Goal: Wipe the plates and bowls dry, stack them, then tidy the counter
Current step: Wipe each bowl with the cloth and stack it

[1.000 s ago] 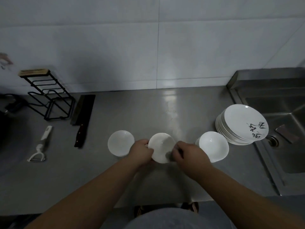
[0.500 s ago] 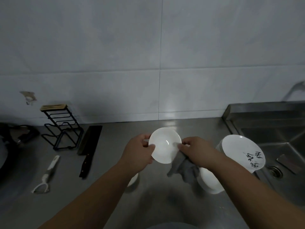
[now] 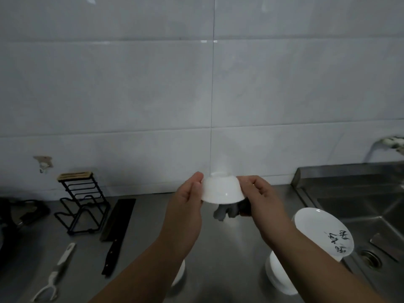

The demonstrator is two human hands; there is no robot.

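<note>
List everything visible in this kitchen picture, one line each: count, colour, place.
counter: one, steel, foreground
sink: one, steel, right
held bowl: one, white, upside down between both hands
cloth: one, grey, under held bowl
right bowl: one, white, counter, front right
left bowl: one, white, counter, mostly hidden behind an arm
plates: stack, white, black writing on top, beside sink
cleaver: one, dark, counter left
peeler: one, white, front left
rack: one, black, by wall, left
left hand: one, grips held bowl
right hand: one, grips cloth against held bowl
</note>
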